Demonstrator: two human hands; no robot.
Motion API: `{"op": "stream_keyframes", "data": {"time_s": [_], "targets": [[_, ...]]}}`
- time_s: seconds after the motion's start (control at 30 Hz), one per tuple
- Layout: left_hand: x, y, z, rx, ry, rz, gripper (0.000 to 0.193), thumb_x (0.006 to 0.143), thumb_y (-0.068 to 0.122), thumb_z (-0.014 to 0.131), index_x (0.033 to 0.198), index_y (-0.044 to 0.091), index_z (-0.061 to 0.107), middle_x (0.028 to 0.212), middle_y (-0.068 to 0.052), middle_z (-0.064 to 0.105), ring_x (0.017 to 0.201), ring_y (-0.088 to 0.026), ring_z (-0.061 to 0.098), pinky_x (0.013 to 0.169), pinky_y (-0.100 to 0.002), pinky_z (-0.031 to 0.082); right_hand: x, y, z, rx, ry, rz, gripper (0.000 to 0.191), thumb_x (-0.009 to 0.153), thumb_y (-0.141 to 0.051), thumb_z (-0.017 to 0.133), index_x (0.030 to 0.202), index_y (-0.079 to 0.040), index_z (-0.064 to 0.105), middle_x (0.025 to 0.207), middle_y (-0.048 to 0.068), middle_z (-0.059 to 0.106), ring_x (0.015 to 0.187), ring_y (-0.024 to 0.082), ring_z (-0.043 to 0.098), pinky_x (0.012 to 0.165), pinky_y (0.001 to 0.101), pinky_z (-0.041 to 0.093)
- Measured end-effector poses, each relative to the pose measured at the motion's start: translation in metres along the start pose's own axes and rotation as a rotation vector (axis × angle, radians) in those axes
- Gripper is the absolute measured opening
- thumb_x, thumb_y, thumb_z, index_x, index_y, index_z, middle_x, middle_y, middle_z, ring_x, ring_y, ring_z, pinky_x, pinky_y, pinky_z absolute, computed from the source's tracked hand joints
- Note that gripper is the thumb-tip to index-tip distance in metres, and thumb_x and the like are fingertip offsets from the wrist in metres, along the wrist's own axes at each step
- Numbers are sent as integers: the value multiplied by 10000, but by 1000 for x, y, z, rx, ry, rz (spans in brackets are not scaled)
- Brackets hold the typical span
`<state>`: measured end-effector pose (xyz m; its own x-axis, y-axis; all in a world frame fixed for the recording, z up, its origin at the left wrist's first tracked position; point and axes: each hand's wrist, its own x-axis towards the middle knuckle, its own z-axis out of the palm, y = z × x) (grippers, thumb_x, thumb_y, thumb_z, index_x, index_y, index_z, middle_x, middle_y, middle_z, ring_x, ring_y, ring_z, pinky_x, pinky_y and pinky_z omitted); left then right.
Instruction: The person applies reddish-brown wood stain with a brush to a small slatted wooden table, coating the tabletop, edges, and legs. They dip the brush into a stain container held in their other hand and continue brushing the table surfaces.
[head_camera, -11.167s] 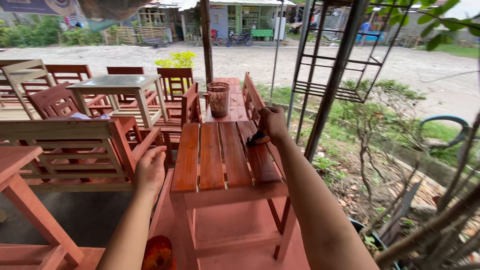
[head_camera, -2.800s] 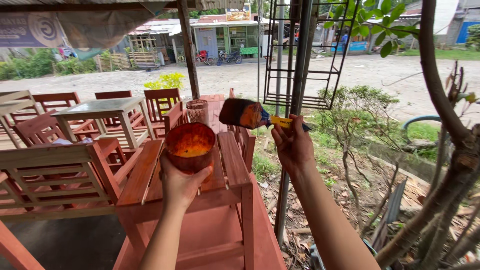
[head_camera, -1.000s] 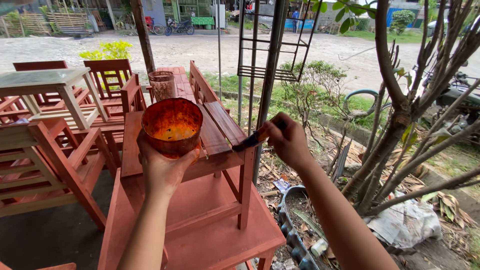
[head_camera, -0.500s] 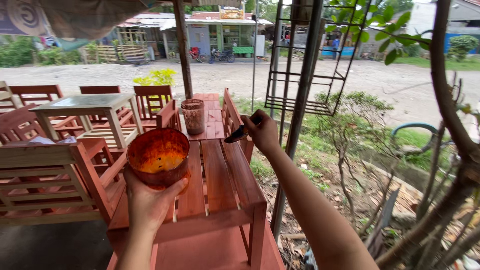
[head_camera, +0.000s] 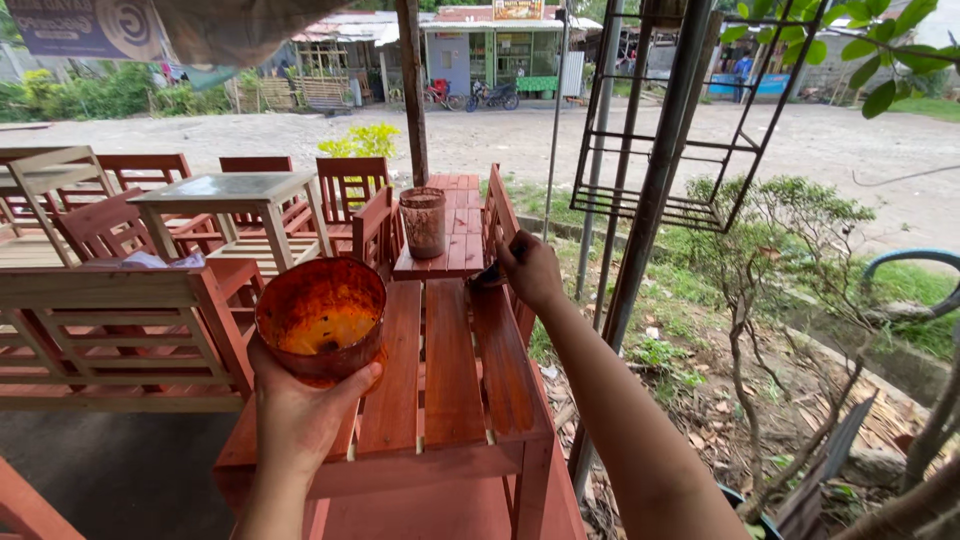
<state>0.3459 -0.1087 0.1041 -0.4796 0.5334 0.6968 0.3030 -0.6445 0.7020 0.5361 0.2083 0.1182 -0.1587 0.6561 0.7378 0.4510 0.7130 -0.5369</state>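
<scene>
Item one: your left hand (head_camera: 300, 410) cups a stained bowl (head_camera: 321, 318) from below, fingers clenched around its underside; orange-brown paint pools inside. It hangs above the near left part of the reddish slatted counter (head_camera: 440, 380).

Item two: your right hand (head_camera: 532, 270) reaches to the counter's far right edge, fingers grasping a dark brush (head_camera: 488, 277) whose tip meets the wood.

Item three: a paint-smeared jar (head_camera: 423, 222) stands upright on the next counter beyond. Unpainted wooden chairs (head_camera: 110, 320) sit left.
</scene>
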Motion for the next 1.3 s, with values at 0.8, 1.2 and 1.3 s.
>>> {"op": "stream_keyframes", "data": {"time_s": [0.8, 1.2, 1.3], "targets": [[-70, 42, -35, 94, -171, 61, 981, 687, 225, 939, 1421, 10, 325, 1371, -169, 605, 1250, -276, 653, 1020, -405, 568, -216, -149, -161, 68, 224, 195, 389, 975, -254, 705, 707, -5, 572, 562, 82, 538, 515, 124, 428, 467, 342, 330], [-64, 48, -50, 76, -163, 83, 1027, 666, 299, 955, 1433, -1, 341, 1409, -176, 579, 1291, -294, 626, 1058, -410, 557, -184, -149, -177, 278, 286, 170, 288, 1000, -250, 663, 810, -47, 588, 741, 125, 734, 556, 108, 699, 425, 254, 556], [-61, 47, -50, 161, -136, 116, 1073, 658, 317, 961, 1466, 6, 327, 1424, -192, 557, 1308, -312, 602, 1076, -430, 527, -177, -138, -152, 235, 205, 239, 304, 1017, -277, 632, 804, -66, 580, 668, 91, 689, 482, 99, 583, 401, 254, 450]]}}
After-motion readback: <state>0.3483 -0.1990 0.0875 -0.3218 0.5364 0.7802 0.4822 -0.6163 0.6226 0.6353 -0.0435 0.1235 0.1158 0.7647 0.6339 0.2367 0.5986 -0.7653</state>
